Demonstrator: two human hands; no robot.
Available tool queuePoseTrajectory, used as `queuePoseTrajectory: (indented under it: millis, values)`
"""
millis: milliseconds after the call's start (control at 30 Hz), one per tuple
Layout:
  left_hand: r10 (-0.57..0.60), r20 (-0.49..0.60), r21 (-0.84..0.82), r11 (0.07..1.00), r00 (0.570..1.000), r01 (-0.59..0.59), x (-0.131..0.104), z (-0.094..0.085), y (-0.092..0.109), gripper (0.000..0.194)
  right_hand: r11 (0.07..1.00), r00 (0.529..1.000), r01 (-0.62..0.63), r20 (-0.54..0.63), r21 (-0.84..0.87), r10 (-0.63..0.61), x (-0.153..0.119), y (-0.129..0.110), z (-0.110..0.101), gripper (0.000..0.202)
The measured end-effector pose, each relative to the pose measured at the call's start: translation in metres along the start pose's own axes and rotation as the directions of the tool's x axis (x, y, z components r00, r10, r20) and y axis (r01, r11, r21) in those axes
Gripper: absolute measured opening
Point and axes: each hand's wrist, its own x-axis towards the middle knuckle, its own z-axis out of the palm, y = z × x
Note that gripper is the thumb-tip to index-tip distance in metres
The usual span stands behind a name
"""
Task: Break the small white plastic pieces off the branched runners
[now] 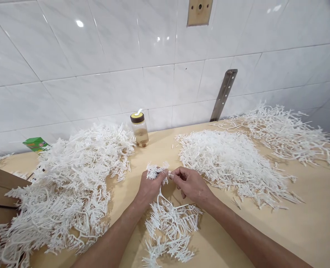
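My left hand (150, 186) is closed around a white branched plastic sprig (152, 172), whose bristly tips stick out past the fingers. A thin stem (160, 195) hangs below this hand, leading to a cluster of white plastic sprigs (173, 223) on the table; whether it joins the held piece I cannot tell. With thumb and index finger my right hand (189, 184) pinches a small white piece right beside the left fingertips. A dense pile of white sprigs (78, 186) lies to the left, and a heap of short white pieces (223, 156) to the right.
Bare white stems (290, 134) spread at the far right. A clear jar (140, 134) with a dark-and-yellow lid stands near the tiled wall. A green box (36, 144) sits at the back left, a brown box (3, 186) at the left edge. A metal bracket (223, 95) leans by the wall.
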Motion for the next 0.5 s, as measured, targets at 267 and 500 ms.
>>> queuePoseTrajectory:
  millis: [267,500]
  values:
    - [-0.011,-0.014,-0.029,1.000,1.000,0.010,-0.005,0.003,0.005,0.036,1.000,1.000,0.000,-0.020,-0.021,0.000,0.000,0.002,0.002,0.030]
    - [0.056,-0.085,-0.007,0.998,0.995,-0.057,0.001,0.010,-0.018,0.032,0.997,0.997,-0.070,-0.023,-0.022,0.070,0.004,0.003,0.008,0.017]
